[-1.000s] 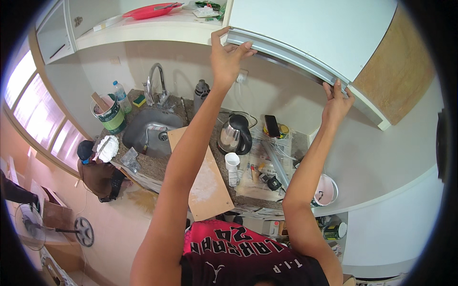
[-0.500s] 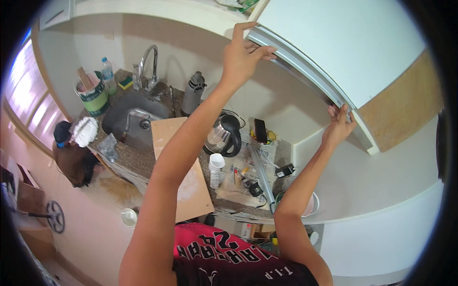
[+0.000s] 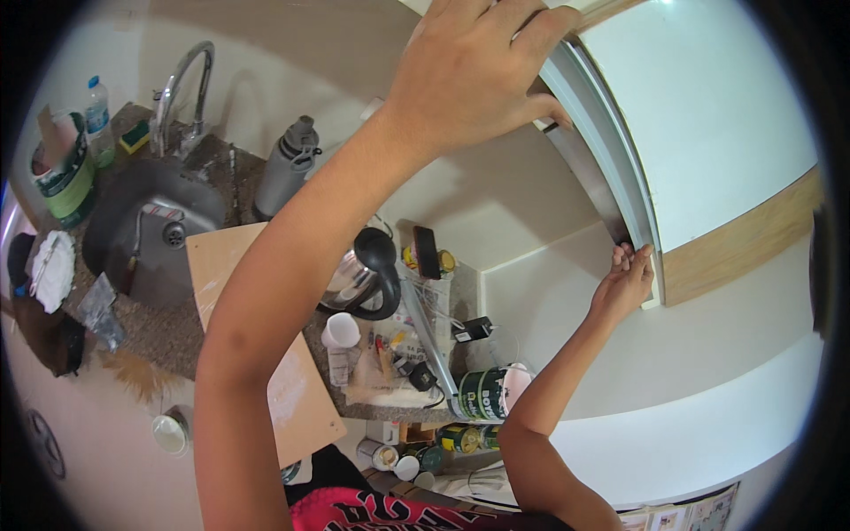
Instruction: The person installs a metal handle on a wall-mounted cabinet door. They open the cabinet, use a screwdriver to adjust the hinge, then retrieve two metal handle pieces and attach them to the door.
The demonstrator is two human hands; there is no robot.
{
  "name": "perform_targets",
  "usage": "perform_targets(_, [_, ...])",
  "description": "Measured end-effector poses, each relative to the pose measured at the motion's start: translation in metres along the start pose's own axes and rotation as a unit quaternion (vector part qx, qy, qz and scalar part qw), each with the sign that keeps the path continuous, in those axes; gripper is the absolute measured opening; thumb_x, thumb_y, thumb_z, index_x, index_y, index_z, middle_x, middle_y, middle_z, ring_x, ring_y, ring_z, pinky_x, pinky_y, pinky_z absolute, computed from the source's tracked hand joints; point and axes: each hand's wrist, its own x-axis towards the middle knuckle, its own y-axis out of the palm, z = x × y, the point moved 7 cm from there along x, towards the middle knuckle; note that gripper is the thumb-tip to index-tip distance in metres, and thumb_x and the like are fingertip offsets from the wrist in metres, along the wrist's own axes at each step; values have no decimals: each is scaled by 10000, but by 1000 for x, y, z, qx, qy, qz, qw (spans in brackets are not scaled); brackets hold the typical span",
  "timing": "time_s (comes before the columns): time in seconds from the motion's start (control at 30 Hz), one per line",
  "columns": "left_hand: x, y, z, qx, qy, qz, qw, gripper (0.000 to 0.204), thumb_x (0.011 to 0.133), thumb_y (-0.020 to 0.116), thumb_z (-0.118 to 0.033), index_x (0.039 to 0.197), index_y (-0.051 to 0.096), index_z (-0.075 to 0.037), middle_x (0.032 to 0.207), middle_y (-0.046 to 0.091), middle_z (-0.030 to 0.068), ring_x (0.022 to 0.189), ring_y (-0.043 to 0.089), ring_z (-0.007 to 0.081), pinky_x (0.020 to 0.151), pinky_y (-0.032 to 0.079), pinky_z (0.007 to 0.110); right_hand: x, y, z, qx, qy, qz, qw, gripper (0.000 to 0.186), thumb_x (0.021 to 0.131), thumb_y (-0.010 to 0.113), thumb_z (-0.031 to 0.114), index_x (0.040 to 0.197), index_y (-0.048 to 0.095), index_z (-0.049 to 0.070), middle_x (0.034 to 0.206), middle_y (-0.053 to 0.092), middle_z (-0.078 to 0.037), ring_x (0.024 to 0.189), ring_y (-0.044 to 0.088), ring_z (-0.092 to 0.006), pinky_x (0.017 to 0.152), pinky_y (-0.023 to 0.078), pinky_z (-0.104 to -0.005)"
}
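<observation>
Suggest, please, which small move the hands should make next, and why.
I would probably press the metal strip evenly toward the white cabinet panel: the left hand is at its upper end, the right hand near its lower end, and a dark line shows along the panel's edge beside it.

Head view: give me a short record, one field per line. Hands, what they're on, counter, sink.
Left hand: holds silver strip near its upper end
Right hand: holds strip near its lower end
Beside strip: white panel
Counter: kettle, black phone, white cup
Sink: paint roller inside
</observation>
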Motion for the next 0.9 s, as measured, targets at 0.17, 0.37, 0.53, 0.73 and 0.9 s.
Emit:
perform_targets(0.17, [-12,10,20,-89,49,-107,989,709,573,917,-360,1171,716,-38,987,633,51,907,568,232,751,454,367,-3,12,3,5,-32,-5,999,505,1052,704,197,1347,436,-114,1071,592,-156,931,634,-210,722,580,-287])
perform_targets(0.37, [-18,11,23,-85,18,-94,992,703,579,918,-382,1159,756,-21,1001,660,48,876,554,209,739,434,355,-6,15,1,11,-28,-8,1000,483,1052,706,205,1351,452,-77,1107,576,-149,947,622,-205,743,568,-303])
perform_targets(0.53, [-21,17,29,-69,88,-155,982,709,632,908,-437,1192,774,-24,995,661,35,842,522,182,735,426,341,-22,13,-5,22,-39,-22,999,492,1053,705,202,1390,446,-48,1109,600,-150,953,629,-217,786,564,-336])
perform_targets(0.73, [-14,59,18,-56,87,-25,994,795,694,888,-577,1270,754,-46,1161,688,84,1021,590,203,837,466,354,-14,-10,21,-165,-69,-15,984,721,996,749,106,1523,280,-47,917,672,-136,786,651,-184,683,528,-292])
perform_targets(0.9, [-5,43,21,-10,26,24,999,702,593,1009,-232,1252,802,-108,1214,720,57,1095,656,208,888,565,334,1,9,25,-423,-109,-82,896,801,837,895,166,1490,446,51,840,651,-54,700,587,-158,667,440,-302])
